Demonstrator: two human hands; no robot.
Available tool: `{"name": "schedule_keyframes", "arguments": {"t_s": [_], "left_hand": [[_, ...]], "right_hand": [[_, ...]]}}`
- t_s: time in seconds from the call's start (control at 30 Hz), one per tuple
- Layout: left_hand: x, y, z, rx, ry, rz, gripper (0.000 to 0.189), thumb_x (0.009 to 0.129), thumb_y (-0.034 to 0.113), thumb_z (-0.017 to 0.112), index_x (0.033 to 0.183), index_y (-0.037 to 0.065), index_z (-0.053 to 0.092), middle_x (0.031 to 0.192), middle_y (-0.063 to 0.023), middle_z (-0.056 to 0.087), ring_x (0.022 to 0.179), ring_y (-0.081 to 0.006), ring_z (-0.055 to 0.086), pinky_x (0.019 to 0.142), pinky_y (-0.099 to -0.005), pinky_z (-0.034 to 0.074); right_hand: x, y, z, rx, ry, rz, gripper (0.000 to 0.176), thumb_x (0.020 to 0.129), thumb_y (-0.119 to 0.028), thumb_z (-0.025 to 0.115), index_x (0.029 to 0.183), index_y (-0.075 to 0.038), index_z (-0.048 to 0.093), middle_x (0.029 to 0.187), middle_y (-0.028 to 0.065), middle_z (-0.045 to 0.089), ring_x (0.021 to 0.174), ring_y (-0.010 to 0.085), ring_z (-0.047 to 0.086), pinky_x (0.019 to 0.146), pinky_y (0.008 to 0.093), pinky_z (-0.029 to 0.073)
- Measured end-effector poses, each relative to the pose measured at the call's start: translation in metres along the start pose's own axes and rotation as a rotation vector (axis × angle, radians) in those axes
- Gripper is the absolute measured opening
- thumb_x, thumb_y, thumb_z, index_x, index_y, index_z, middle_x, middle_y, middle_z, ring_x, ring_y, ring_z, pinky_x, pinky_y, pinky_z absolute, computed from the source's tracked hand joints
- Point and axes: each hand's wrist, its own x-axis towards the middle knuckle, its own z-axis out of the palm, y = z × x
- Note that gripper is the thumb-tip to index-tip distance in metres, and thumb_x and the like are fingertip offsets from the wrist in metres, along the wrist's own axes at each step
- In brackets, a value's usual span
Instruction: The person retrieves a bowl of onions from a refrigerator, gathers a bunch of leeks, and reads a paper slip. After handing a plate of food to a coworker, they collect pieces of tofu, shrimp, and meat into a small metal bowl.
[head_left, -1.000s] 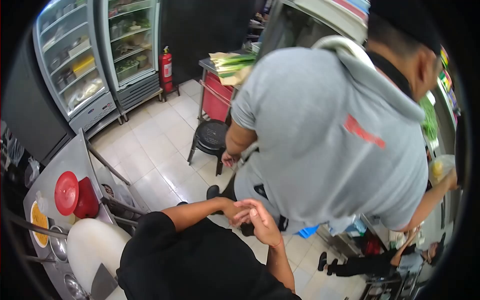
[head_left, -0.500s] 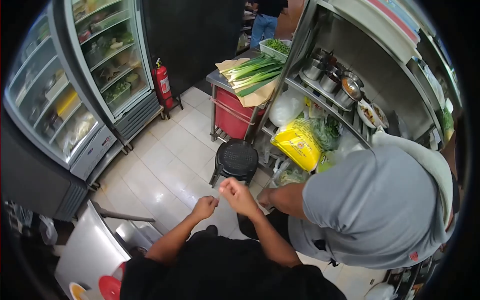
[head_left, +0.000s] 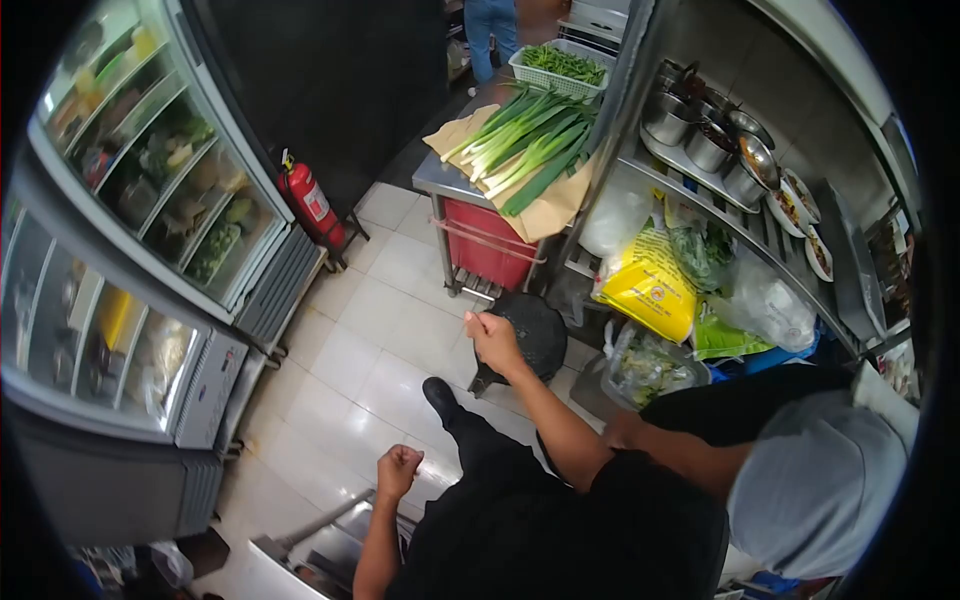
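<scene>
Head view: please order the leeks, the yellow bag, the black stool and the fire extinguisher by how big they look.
1. leeks, the largest.
2. yellow bag and black stool: about alike, so not ranked.
3. fire extinguisher, the smallest, though it is farther from the camera.

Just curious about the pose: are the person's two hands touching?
Apart. The head view shows tiled floor and a black shoe between the left hand and the right hand.
</scene>
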Motion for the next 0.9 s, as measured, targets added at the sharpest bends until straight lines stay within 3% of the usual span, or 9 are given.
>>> {"name": "schedule_keyframes", "arguments": {"t_s": [0.07,0.17,0.3,0.37,0.47,0.5,0.6,0.73,0.9], "left_hand": [[0.039,0.021,-0.014,0.110,0.055,-0.043,0.030,0.086,0.023,0.062,0.067,0.001,0.056,0.058,-0.0033,0.058,0.051,-0.0113,0.054,0.050,-0.0283,0.045],[0.106,0.036,-0.032,0.081,0.087,-0.096,0.047,0.089,0.037,0.054,0.060,0.001,0.059,0.058,-0.0091,0.057,0.053,-0.0140,0.055,0.054,-0.0296,0.044],[0.198,0.073,-0.055,0.384,-0.194,0.236,0.032,0.087,0.035,0.058,0.093,0.005,0.068,0.075,-0.0135,0.061,0.068,-0.0235,0.058,0.064,-0.0322,0.046],[0.253,0.083,-0.063,0.349,-0.346,0.309,0.043,0.082,0.024,0.066,0.119,0.005,0.055,0.088,-0.0150,0.059,0.070,-0.0235,0.059,0.065,-0.0324,0.049],[0.328,0.128,-0.068,0.284,-0.351,0.296,0.050,0.084,0.017,0.062,0.127,-0.001,0.044,0.091,-0.0146,0.060,0.076,-0.0205,0.061,0.068,-0.0323,0.050],[0.352,0.149,-0.068,0.257,-0.348,0.322,0.051,0.085,0.016,0.061,0.128,-0.003,0.042,0.091,-0.0139,0.061,0.076,-0.0198,0.061,0.068,-0.0322,0.050],[0.425,0.201,-0.061,0.172,-0.348,0.536,0.052,0.087,0.015,0.059,0.130,-0.004,0.039,0.088,-0.0115,0.061,0.075,-0.0171,0.059,0.067,-0.0302,0.049],[0.520,0.279,-0.044,0.159,-0.442,0.675,0.050,0.087,0.013,0.057,0.131,-0.001,0.039,0.085,-0.0082,0.061,0.074,-0.0143,0.058,0.063,-0.0268,0.047],[0.617,0.365,-0.002,0.078,-0.582,0.809,0.043,0.089,0.011,0.054,0.129,0.001,0.043,0.088,-0.0079,0.061,0.073,-0.0123,0.056,0.062,-0.0252,0.046]], "right_hand": [[0.052,0.029,0.003,-0.159,0.111,-0.140,0.048,0.091,-0.038,0.054,0.063,0.001,0.054,0.055,0.0028,0.049,0.056,0.0093,0.042,0.053,0.0288,0.039],[0.115,0.040,-0.006,-0.372,0.175,-0.157,0.041,0.089,-0.034,0.056,0.067,0.001,0.054,0.054,0.0091,0.042,0.053,0.0102,0.038,0.050,0.0301,0.037],[0.199,0.034,-0.034,-0.390,0.318,-0.379,0.030,0.089,-0.025,0.055,0.074,0.001,0.056,0.057,0.0142,0.045,0.052,0.0178,0.043,0.052,0.0334,0.039],[0.221,0.000,-0.051,-0.388,0.481,-0.391,0.021,0.087,-0.020,0.057,0.082,0.000,0.058,0.064,0.0171,0.052,0.062,0.0278,0.056,0.059,0.0380,0.044],[0.252,-0.026,-0.080,-0.757,0.637,-0.142,0.022,0.083,-0.020,0.058,0.096,-0.001,0.058,0.094,0.0245,0.057,0.085,0.0394,0.057,0.075,0.0434,0.047],[0.259,-0.036,-0.083,-0.760,0.665,-0.135,0.022,0.083,-0.020,0.058,0.096,-0.001,0.058,0.094,0.0245,0.057,0.085,0.0394,0.057,0.075,0.0434,0.047],[0.281,-0.039,-0.091,-0.844,0.726,0.228,0.046,0.079,-0.023,0.065,0.113,0.000,0.046,0.110,0.0256,0.048,0.101,0.0425,0.051,0.083,0.0457,0.045],[0.309,-0.017,-0.081,-0.892,0.858,0.356,0.058,0.071,-0.029,0.071,0.111,0.004,0.044,0.105,0.0288,0.051,0.097,0.0428,0.054,0.082,0.0451,0.046],[0.328,-0.001,-0.088,-0.656,0.977,0.424,0.047,0.068,-0.023,0.067,0.101,0.006,0.049,0.085,0.0314,0.060,0.082,0.0441,0.060,0.075,0.0464,0.048]]}}
